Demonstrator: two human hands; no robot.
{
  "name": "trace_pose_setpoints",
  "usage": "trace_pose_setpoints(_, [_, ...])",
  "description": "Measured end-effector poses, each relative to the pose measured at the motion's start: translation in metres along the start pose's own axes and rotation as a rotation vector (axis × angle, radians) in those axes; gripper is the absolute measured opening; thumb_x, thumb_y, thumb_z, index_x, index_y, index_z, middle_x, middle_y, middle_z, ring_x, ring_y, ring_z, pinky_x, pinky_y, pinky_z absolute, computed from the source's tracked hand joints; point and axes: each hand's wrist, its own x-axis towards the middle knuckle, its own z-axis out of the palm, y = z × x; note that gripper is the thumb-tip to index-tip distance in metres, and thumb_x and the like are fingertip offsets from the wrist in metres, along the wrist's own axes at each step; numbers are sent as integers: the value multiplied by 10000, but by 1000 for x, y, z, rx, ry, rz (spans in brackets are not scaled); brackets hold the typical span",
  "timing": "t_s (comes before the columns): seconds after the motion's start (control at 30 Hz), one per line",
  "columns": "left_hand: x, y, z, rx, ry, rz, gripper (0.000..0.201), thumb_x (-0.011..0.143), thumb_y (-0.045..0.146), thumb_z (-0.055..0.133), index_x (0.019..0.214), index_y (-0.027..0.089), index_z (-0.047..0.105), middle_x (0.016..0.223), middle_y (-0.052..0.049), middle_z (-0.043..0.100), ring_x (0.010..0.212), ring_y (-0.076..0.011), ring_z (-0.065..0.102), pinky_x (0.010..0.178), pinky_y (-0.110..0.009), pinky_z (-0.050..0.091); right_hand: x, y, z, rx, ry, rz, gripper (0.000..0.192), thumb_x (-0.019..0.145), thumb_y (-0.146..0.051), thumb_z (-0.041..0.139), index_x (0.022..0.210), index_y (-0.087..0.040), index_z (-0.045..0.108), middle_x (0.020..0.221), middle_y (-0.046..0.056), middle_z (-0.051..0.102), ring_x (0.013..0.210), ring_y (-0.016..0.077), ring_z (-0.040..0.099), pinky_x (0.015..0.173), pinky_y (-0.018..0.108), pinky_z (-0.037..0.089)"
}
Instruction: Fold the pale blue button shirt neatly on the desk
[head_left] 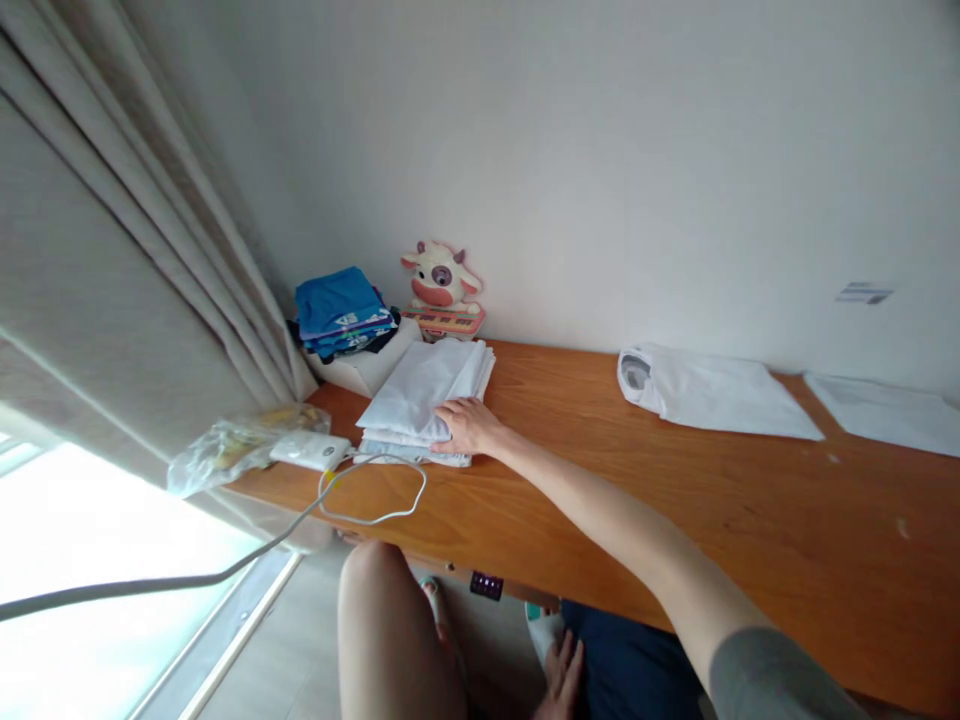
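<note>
My right hand [469,426] reaches across the desk and rests on the near right corner of a stack of folded white cloth [420,385]. Its thumb and fingers are apart, lying on the top layer; the fingers' undersides are hidden. Low in the head view, my left hand [561,675] lies by the navy shorts [622,660], fingers stretched out and holding nothing visible. A white folded garment with a grey patch [720,392] lies flat by the wall. Another white folded piece [892,410] is farther right.
Left of the stack are a white power bank [311,450] with a looped cable [382,520] and a clear plastic bag [232,445]. Behind stand a white box [367,365] bearing folded blue clothes [341,305] and a cow-shaped toy piano [442,285]. A curtain [142,230] hangs left.
</note>
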Motion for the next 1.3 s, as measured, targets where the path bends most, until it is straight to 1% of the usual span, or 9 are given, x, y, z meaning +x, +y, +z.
trace_pose_setpoints(0.13, [-13,-34,12,-36,8,13,967,801,829,667,1650,425,443,1793,-9,307,1662,-391,187,1336,-605,316,21,-4,21,90,-101,130,372,918,-538,792,1096,-211,810,1160,145,806,1127,331,723,1007,454,531])
trace_pose_setpoints(0.27, [-16,-58,24,-47,-8,77,877,925,742,584,1690,368,376,1799,-19,256,1670,-334,151,1394,-516,128,22,25,16,205,-149,157,468,1042,-606,601,974,-208,837,951,104,830,914,260,757,835,348,550])
trace_pose_setpoints(0.4, [-10,-64,27,-21,-18,137,825,959,683,598,1670,294,442,1788,-91,303,1670,-362,176,1384,-556,151,12,41,-2,412,78,239,557,1115,-583,433,1157,-181,817,1181,107,819,1107,252,751,988,346,539])
trace_pose_setpoints(0.53, [-8,-62,28,-12,-22,185,768,958,666,625,1618,288,518,1783,-110,329,1670,-372,197,1371,-580,193,-17,55,-19,757,388,392,525,1072,-544,525,1388,-172,717,1607,104,585,1422,263,604,1208,394,441])
trace_pose_setpoints(0.63, [-10,-57,29,-13,-15,241,682,977,656,602,1548,283,588,1765,-132,368,1654,-387,267,1347,-615,245,-51,62,-19,809,235,458,441,1041,-496,575,1311,-203,764,1561,90,631,1378,296,640,1202,473,466])
trace_pose_setpoints(0.77, [-13,-43,30,-22,25,293,498,1014,600,577,1368,273,704,1663,-148,516,1589,-389,408,1318,-615,302,-86,50,-1,705,126,406,286,1006,-454,644,935,-252,834,1561,56,635,1406,312,619,1210,472,459])
trace_pose_setpoints(0.93, [-19,-29,29,-43,45,352,451,1034,597,530,1223,251,750,1435,-155,684,1408,-362,598,1237,-556,425,-83,28,9,642,317,376,430,1061,-518,509,1069,-211,810,1419,105,729,1355,295,643,1191,419,446])
trace_pose_setpoints(1.1, [-25,-20,25,-72,52,304,426,1037,607,509,1184,301,767,1259,-121,762,1238,-337,697,1115,-476,533,-81,17,-22,991,613,385,642,1027,-723,479,1222,-180,761,1306,107,764,1187,298,708,1062,439,534])
trace_pose_setpoints(1.3, [-31,-8,20,-78,141,306,424,1065,587,457,1130,311,771,1162,-112,780,1145,-330,727,1084,-509,552,-183,19,-62,1024,787,302,480,996,-645,621,1222,-255,788,1367,49,745,1348,291,629,1194,454,457])
